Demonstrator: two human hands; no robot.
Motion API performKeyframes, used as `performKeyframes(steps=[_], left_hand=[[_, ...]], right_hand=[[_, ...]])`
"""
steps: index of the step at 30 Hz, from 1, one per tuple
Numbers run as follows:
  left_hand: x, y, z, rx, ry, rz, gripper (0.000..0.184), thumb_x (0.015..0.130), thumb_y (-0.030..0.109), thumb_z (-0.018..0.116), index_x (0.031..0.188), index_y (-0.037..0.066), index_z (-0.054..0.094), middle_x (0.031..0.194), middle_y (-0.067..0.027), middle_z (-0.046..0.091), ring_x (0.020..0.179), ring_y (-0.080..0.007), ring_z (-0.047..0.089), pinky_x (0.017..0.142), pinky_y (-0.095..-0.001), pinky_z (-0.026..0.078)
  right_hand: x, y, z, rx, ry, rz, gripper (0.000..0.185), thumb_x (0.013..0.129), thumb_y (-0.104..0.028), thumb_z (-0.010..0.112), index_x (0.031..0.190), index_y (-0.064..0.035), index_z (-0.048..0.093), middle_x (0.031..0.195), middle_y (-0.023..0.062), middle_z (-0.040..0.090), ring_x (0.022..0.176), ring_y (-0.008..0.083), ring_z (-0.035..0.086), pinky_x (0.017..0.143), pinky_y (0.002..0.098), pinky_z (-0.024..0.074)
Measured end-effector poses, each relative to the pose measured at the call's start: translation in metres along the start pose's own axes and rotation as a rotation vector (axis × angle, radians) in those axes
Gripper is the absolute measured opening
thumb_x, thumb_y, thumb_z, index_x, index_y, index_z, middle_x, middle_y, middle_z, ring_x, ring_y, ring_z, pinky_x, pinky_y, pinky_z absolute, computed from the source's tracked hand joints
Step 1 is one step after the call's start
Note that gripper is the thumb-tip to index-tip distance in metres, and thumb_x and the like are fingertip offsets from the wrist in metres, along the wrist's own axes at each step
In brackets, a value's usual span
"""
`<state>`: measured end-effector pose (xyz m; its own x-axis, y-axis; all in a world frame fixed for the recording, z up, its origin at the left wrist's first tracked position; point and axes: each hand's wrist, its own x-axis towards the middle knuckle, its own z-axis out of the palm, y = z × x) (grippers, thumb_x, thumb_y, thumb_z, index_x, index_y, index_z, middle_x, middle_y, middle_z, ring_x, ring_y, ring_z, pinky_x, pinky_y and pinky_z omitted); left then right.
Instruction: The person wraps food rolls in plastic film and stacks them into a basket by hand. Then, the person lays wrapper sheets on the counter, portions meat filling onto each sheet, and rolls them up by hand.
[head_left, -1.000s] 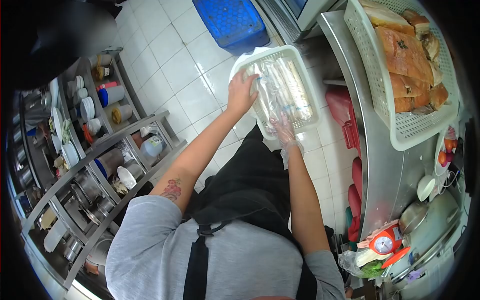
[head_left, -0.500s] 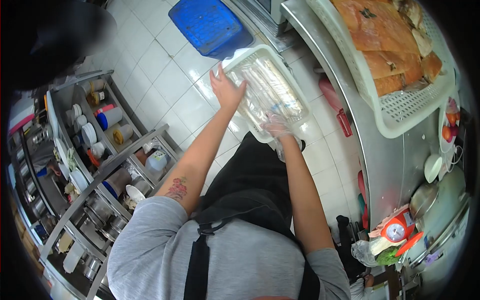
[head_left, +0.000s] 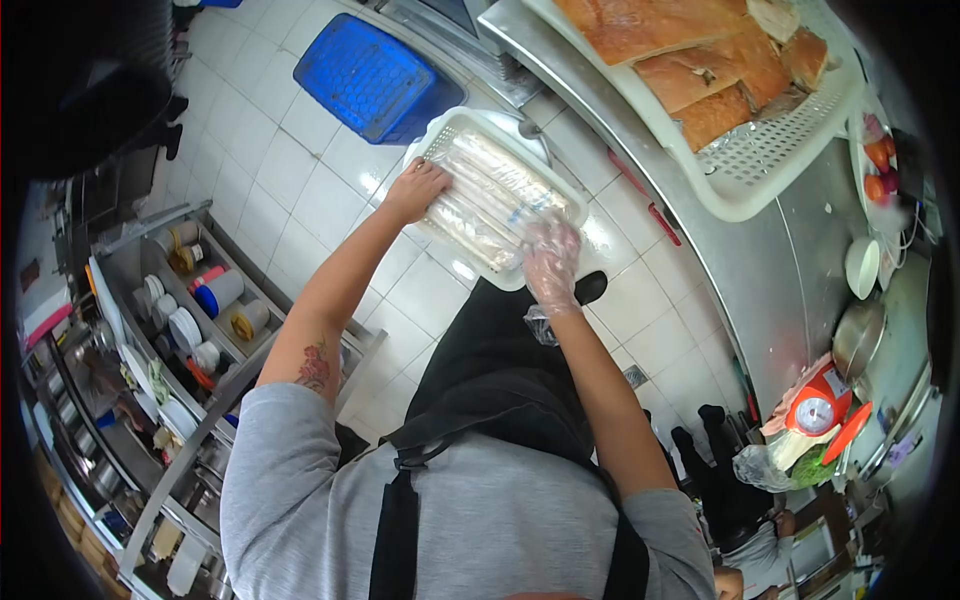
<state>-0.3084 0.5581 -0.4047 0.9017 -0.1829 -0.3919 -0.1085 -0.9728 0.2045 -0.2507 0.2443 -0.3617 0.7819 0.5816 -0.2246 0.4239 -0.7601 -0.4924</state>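
A pale perforated plastic basket [head_left: 572, 186] holds long whitish rolls in clear plastic wrap [head_left: 492, 182]. My bare left hand [head_left: 420, 188] is closed over the basket's left rim, its fingertips reaching the wrapped rolls. A loose clear plastic glove covers my right hand [head_left: 550, 258]. Its fingers are bent down on the near right end of the wrapped rolls, and the fingertips are partly hidden. Beneath the basket, the edge of a white container [head_left: 532, 137] shows.
A blue plastic crate [head_left: 365, 78] stands on the tiled floor beyond the basket. On the right, a steel table [head_left: 770, 270] bears a large basket [head_left: 745, 200] of browned slabs and a red scale [head_left: 815, 410]. Shelves of jars [head_left: 215, 290] stand left. Another person [head_left: 735, 500] is at lower right.
My left hand has gone from spread fingers to closing over the basket's left rim. My right hand has come up onto the wrapped rolls. The basket sits slightly lower and further left in view.
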Motion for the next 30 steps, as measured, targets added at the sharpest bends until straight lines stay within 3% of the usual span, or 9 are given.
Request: performKeyframes(steps=[5,6,10,13,18,22,24,26,30], left_hand=[[0.014,-0.008,-0.025,0.154,-0.104,-0.043,0.044,0.072,0.001,0.066,0.112,0.016,0.054,0.113,-0.0003,0.062,0.123,-0.0217,0.052,0.121,-0.0505,0.018],[0.016,-0.009,-0.034,0.195,-0.133,-0.057,0.044,0.072,0.001,0.067,0.112,0.015,0.054,0.113,-0.0003,0.063,0.123,-0.0219,0.053,0.122,-0.0526,0.015],[0.02,-0.011,-0.043,0.257,-0.164,-0.113,0.034,0.078,0.006,0.068,0.109,0.017,0.059,0.11,-0.0007,0.066,0.124,-0.0223,0.055,0.124,-0.0545,0.011],[0.009,-0.027,-0.02,0.174,-0.049,-0.116,0.031,0.083,0.009,0.064,0.112,0.017,0.057,0.112,-0.0029,0.065,0.127,-0.0251,0.053,0.122,-0.0557,0.017],[-0.011,-0.026,-0.03,0.299,0.023,-0.191,0.068,0.075,0.0,0.064,0.14,0.01,0.046,0.145,-0.009,0.05,0.145,-0.0345,0.033,0.121,-0.0652,0.007],[-0.018,0.033,-0.083,-0.213,0.609,-0.708,0.077,0.074,0.016,0.078,0.144,0.003,0.048,0.14,-0.0248,0.053,0.133,-0.0459,0.044,0.114,-0.0564,0.031],[-0.021,0.006,0.012,-0.361,0.958,-1.072,0.078,0.079,0.033,0.079,0.142,-0.001,0.048,0.136,-0.0252,0.057,0.125,-0.0487,0.051,0.109,-0.05,0.04],[-0.018,0.038,0.02,-0.614,0.519,-1.667,0.078,0.084,0.046,0.073,0.141,-0.002,0.049,0.133,-0.0249,0.056,0.12,-0.0443,0.055,0.098,-0.057,0.048],[0.001,0.161,-0.035,-0.32,0.727,-0.407,0.073,0.075,0.002,0.073,0.142,-0.004,0.044,0.144,-0.0273,0.043,0.137,-0.0454,0.039,0.116,-0.0546,0.028]], right_hand=[[-0.002,-0.018,0.018,0.672,0.187,0.668,0.094,0.082,-0.005,0.072,0.159,-0.0059,0.018,0.153,0.0268,0.034,0.138,0.0372,0.04,0.118,0.0447,0.03],[0.001,-0.012,0.038,0.567,0.186,0.616,0.106,0.083,-0.005,0.071,0.162,-0.0132,0.0,0.146,0.0295,0.044,0.122,0.0381,0.056,0.106,0.0448,0.0441],[0.024,-0.006,0.034,0.577,0.028,0.729,0.103,0.084,-0.001,0.063,0.163,-0.0296,0.002,0.093,0.0173,0.071,0.068,0.0282,0.066,0.063,0.0433,0.0539],[0.039,0.013,0.07,0.64,0.148,0.59,0.102,0.08,0.008,0.056,0.163,-0.0325,0.01,0.063,0.0012,0.049,0.049,0.0145,0.046,0.047,0.0326,0.0421],[0.002,0.007,0.036,0.383,0.237,0.558,0.069,0.088,-0.007,0.053,0.154,-0.0214,0.037,0.094,0.0088,0.06,0.08,0.0221,0.057,0.073,0.0381,0.0487],[-0.022,0.028,-0.055,0.398,-0.071,0.483,0.057,0.095,-0.028,0.057,0.148,-0.0105,0.048,0.135,0.0172,0.058,0.124,0.0322,0.054,0.104,0.0429,0.0444],[-0.06,0.072,-0.09,0.492,-0.31,0.368,0.058,0.095,-0.034,0.062,0.145,-0.008,0.05,0.144,0.0183,0.054,0.136,0.0324,0.049,0.111,0.0418,0.041],[-0.102,0.117,-0.137,0.512,-0.448,0.266,0.053,0.096,-0.035,0.061,0.141,-0.0086,0.055,0.139,0.0164,0.059,0.131,0.0323,0.053,0.109,0.0428,0.0427],[-0.246,0.196,-0.296,1.269,-0.289,0.423,0.041,0.089,-0.031,0.074,0.123,-0.0088,0.07,0.113,0.0066,0.072,0.092,0.0146,0.07,0.08,0.0294,0.0579]])
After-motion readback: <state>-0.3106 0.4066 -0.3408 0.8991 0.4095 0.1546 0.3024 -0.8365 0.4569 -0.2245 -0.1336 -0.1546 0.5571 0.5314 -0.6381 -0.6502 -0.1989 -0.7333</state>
